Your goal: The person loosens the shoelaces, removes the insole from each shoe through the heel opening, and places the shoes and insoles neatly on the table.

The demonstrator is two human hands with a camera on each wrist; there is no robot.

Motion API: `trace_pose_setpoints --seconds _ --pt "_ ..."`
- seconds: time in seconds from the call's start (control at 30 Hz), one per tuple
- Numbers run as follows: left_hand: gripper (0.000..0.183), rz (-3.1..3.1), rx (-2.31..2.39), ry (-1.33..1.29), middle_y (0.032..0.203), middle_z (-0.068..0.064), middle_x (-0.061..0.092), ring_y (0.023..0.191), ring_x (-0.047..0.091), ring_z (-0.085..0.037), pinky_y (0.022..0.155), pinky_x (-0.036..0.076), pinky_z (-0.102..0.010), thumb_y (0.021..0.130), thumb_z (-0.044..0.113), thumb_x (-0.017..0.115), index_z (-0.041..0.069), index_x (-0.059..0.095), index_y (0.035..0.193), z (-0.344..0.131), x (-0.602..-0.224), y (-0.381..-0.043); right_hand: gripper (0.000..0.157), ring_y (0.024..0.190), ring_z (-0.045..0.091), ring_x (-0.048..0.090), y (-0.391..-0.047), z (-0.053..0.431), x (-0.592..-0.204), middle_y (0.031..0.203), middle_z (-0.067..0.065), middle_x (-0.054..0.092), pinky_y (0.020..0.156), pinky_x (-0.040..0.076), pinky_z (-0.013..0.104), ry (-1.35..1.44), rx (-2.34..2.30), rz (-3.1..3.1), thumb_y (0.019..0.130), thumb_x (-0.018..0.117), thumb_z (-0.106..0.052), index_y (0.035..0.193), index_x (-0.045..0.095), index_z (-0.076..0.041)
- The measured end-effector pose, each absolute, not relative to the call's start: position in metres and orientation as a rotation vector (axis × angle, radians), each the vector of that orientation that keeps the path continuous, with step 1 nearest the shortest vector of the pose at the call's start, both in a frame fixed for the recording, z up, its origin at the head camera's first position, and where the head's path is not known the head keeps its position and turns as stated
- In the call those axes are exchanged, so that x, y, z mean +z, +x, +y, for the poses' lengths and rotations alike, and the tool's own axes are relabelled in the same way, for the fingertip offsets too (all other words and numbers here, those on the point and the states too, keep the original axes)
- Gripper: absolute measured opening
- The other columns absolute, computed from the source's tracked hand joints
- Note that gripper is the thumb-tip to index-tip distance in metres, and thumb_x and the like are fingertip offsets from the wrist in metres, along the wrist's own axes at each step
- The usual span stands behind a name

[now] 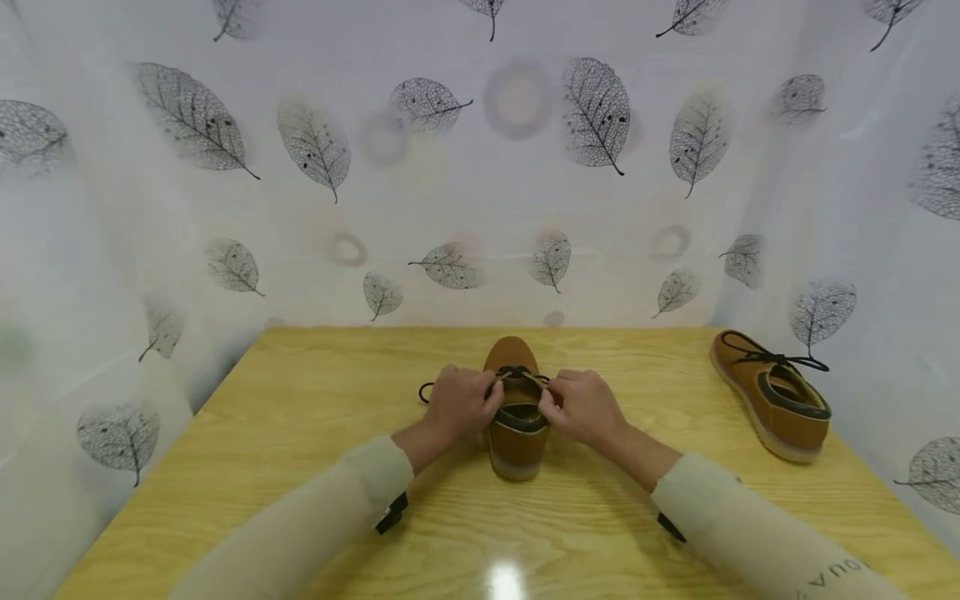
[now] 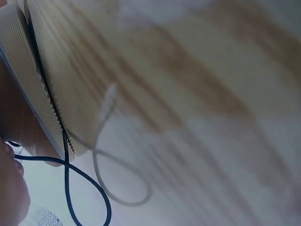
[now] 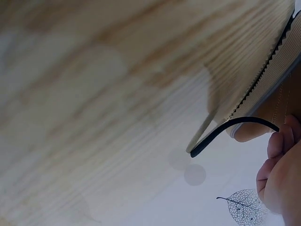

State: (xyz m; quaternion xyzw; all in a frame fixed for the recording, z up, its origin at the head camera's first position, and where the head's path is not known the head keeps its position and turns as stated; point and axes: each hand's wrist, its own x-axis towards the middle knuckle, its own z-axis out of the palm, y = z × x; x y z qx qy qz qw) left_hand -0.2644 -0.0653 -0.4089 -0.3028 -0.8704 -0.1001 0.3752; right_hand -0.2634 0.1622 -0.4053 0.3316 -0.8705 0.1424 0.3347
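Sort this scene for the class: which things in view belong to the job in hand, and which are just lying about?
Part of the job:
- middle shoe
- its dark laces
- left hand and right hand, both gripping laces
- table, under the shoe

Not in use:
- second shoe, at the right, untouched
- leaf-patterned curtain, background only

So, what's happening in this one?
A person has both hands on a brown shoe standing on a wooden table. The left hand and right hand each grip part of its black lace beside the shoe's opening. A matching second shoe stands at the right, its lace tied in a bow.
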Motion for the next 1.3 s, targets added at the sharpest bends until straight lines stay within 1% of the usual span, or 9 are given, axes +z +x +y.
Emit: trace_pose_setpoints --seconds 0.17,0.27,0.37,0.6,0.77,0.93,1.13,1.3 --pt "0.038 -2.270 -0.264 -0.756 0.047 0.005 0.039 0.042 0.034 -0.009 0.053 0.022 -0.028 0.095 0.021 0.057 0.019 0.044 0.059 -0.069 -0.411 -0.265 0.032 0.049 0.005 0.031 -0.264 0.163 -0.406 0.053 -0.007 0.043 0.050 0.031 0.024 0.851 0.376 -2.261 0.078 0.055 -0.014 0.050 0.039 -0.020" --pt "0.039 -2.274 -0.270 -0.745 0.047 0.005 0.040 0.042 0.037 -0.010 0.053 0.025 -0.029 0.095 0.021 0.057 0.020 0.044 0.058 -0.071 -0.411 -0.263 0.033 0.048 0.004 0.029 -0.264 0.164 -0.406 0.051 -0.007 0.040 0.048 0.028 0.022 0.836 0.386 -2.293 0.076 0.054 -0.012 0.050 0.036 -0.020" --pt "0.039 -2.262 -0.269 -0.746 0.046 0.006 0.040 0.042 0.038 -0.010 0.054 0.026 -0.029 0.094 0.020 0.058 0.020 0.044 0.058 -0.073 -0.410 -0.262 0.033 0.047 0.005 0.026 -0.263 0.166 -0.405 0.051 -0.007 0.037 0.047 0.025 0.021 0.804 0.393 -2.351 0.075 0.054 -0.011 0.050 0.035 -0.020" --pt "0.042 -2.256 -0.246 -0.726 0.046 0.005 0.037 0.041 0.033 -0.010 0.056 0.021 -0.028 0.093 0.020 0.061 0.020 0.041 0.056 -0.077 -0.413 -0.263 0.032 0.047 0.007 0.025 -0.261 0.169 -0.402 0.050 -0.006 0.034 0.047 0.025 0.023 0.750 0.353 -2.437 0.073 0.053 -0.013 0.049 0.033 -0.020" --pt "0.041 -2.272 -0.245 -0.710 0.046 0.006 0.035 0.042 0.028 -0.009 0.056 0.020 -0.028 0.092 0.020 0.059 0.020 0.038 0.057 -0.080 -0.414 -0.264 0.033 0.049 0.008 0.022 -0.259 0.172 -0.402 0.051 -0.007 0.030 0.048 0.023 0.023 0.694 0.325 -2.507 0.072 0.052 -0.014 0.051 0.028 -0.021" --pt "0.041 -2.271 -0.266 -0.701 0.045 0.007 0.034 0.042 0.027 -0.008 0.055 0.020 -0.028 0.092 0.020 0.058 0.020 0.039 0.057 -0.081 -0.416 -0.264 0.033 0.050 0.008 0.022 -0.257 0.173 -0.402 0.052 -0.007 0.029 0.048 0.021 0.024 0.652 0.358 -2.551 0.073 0.053 -0.013 0.050 0.030 -0.022" --pt "0.039 -2.257 -0.267 -0.704 0.046 0.006 0.035 0.041 0.031 -0.009 0.055 0.020 -0.027 0.093 0.020 0.058 0.020 0.039 0.058 -0.079 -0.416 -0.264 0.032 0.047 0.008 0.027 -0.256 0.170 -0.402 0.052 -0.006 0.033 0.046 0.023 0.023 0.664 0.366 -2.511 0.077 0.054 -0.015 0.050 0.036 -0.020" --pt "0.040 -2.263 -0.285 -0.708 0.046 0.007 0.033 0.042 0.028 -0.008 0.055 0.018 -0.027 0.093 0.020 0.058 0.019 0.039 0.059 -0.077 -0.415 -0.263 0.033 0.046 0.008 0.027 -0.257 0.169 -0.405 0.051 -0.006 0.033 0.046 0.024 0.023 0.673 0.369 -2.477 0.078 0.055 -0.015 0.050 0.037 -0.020"
